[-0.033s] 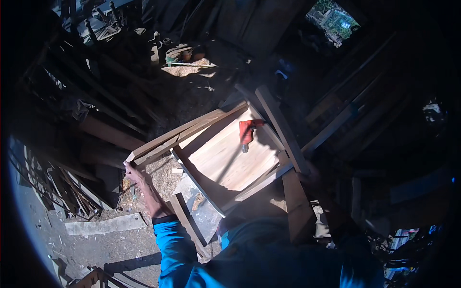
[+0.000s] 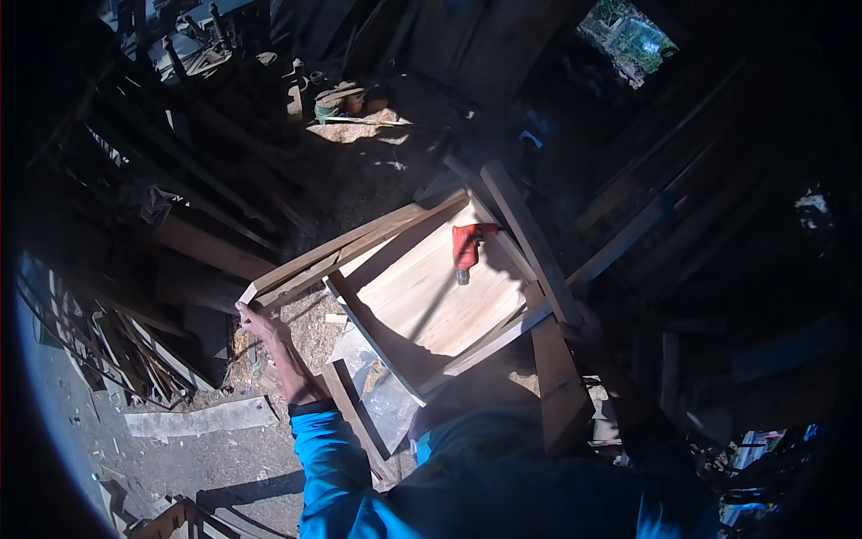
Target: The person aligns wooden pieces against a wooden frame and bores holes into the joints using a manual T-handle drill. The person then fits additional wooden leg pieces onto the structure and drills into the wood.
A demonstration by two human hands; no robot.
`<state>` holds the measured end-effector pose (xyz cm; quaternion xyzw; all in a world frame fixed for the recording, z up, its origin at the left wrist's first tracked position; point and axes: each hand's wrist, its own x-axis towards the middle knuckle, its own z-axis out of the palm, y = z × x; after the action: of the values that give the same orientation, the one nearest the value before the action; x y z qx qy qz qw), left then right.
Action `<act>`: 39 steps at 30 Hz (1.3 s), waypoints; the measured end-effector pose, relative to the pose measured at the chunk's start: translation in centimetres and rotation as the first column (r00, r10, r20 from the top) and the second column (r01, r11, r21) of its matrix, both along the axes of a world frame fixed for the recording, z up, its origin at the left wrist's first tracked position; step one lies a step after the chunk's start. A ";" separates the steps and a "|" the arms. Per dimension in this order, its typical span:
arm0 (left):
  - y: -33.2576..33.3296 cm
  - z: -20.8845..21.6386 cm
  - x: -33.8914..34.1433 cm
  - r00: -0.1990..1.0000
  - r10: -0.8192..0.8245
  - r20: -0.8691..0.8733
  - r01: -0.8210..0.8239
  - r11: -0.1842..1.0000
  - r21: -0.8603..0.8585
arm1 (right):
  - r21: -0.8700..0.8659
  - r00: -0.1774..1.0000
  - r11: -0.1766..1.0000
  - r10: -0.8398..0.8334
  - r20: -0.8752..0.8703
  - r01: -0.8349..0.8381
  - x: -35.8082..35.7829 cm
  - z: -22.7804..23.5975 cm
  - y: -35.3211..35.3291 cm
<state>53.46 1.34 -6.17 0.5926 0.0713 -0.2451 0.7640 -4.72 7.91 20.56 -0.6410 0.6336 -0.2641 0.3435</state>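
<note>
At the left, my left hand point(image 2: 258, 325) closes on the near-left end of a long wooden beam point(image 2: 332, 249). My right hand point(image 2: 585, 325) is in deep shadow by the lower end of a second beam point(image 2: 523, 229); its fingers are hard to make out. Both beams are part of a wooden frame around a pale wooden panel point(image 2: 404, 296). On that panel lies a red power drill point(image 2: 466, 247), chuck pointing toward me, with no hand on it. A narrower rail point(image 2: 498, 340) crosses the near side of the panel.
Below the frame are a grey metal-like sheet point(image 2: 382, 395) and a wooden board point(image 2: 355, 418). A dark board point(image 2: 558, 382) slants down at the right. Scrap wood point(image 2: 135, 350) is piled at left, and a pale plank point(image 2: 202, 418) lies on the floor. Pots point(image 2: 341, 103) stand farther back.
The whole scene sits slightly more to the right in the picture. My hands, the beams and the drill keep their places relative to each other.
</note>
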 end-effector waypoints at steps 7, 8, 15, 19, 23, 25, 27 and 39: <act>0.6 -9.8 4.6 0.830 0.259 0.495 -0.441 0.847 0.297 | 0.079 0.998 0.995 0.068 -0.004 -0.067 1.3 1.7 -0.6; 1.5 -10.9 5.3 0.781 0.218 0.586 -0.457 0.838 0.298 | 0.078 0.997 0.995 0.065 -0.040 -0.062 1.5 1.7 -1.1; -1.2 -0.9 0.2 0.982 0.177 0.065 -0.188 0.898 0.397 | 0.012 0.969 0.990 0.139 -0.202 -0.140 -0.2 0.6 -2.1; -0.6 -0.8 0.7 0.940 0.254 0.228 -0.284 0.952 0.113 | 0.408 0.974 0.887 -0.225 -0.026 0.216 5.1 2.6 -8.1; 0.1 -0.6 0.9 0.996 0.046 0.079 -0.039 0.995 -0.095 | 0.559 0.993 0.829 -0.078 0.083 0.019 11.6 -4.1 -21.3; 0.5 0.1 0.7 0.999 0.017 0.028 -0.016 1.000 -0.026 | 0.495 1.000 0.869 -0.027 0.011 0.018 14.6 -10.1 -27.9; 0.6 1.5 -0.1 0.999 0.028 0.034 -0.027 0.999 -0.021 | 0.483 0.987 0.862 -0.159 -0.025 0.152 20.8 -14.5 -29.8; 4.5 3.0 4.3 0.831 -0.515 0.210 0.455 0.846 0.277 | 0.477 0.423 0.727 -0.680 0.599 0.493 24.1 -36.8 -31.3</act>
<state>57.78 5.88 -3.13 0.6983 -0.1635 -0.3376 0.6097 19.34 -23.44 -16.23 -0.1665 0.6450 -0.5292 0.5256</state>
